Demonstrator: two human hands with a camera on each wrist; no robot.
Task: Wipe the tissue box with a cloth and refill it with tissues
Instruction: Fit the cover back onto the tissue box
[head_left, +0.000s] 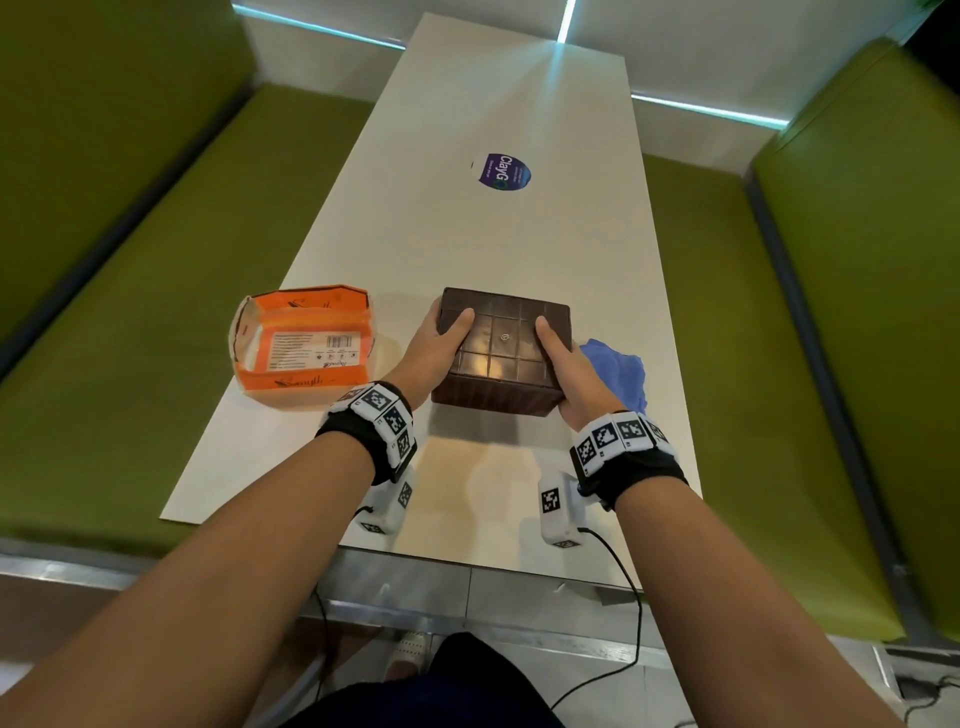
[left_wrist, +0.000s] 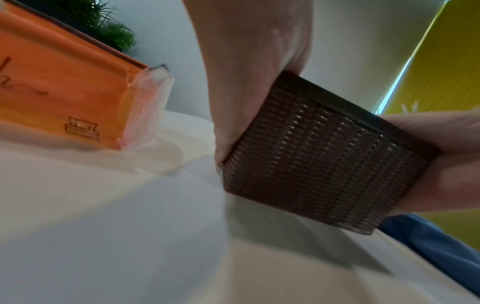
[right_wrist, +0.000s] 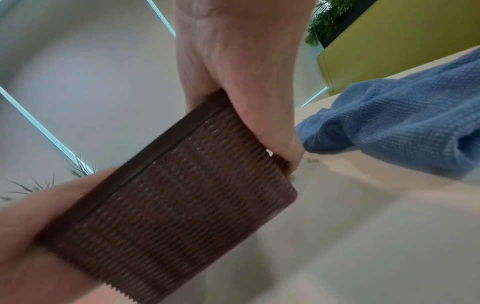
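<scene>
Hands: left hand (head_left: 434, 347) and right hand (head_left: 574, 374) each clasp a side of the brown tissue box (head_left: 501, 349), thumbs on top.
Box: upside down, slightly off the table (head_left: 519, 104).
Cloth (head_left: 621, 371): lying beside it.
Tissue pack (head_left: 304, 345): waiting left.
Progress: refill apparently still ahead; wiping unclear.

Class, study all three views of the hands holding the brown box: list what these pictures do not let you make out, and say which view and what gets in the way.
- Inside of the tissue box: head view, its closed top hides it.
- Fingers of the left hand and right hand: head view, behind the box sides.
- Orange tissue pack print: too small, blurred.
- Blue cloth: partly behind the right hand; cut off in the right wrist view.
</scene>
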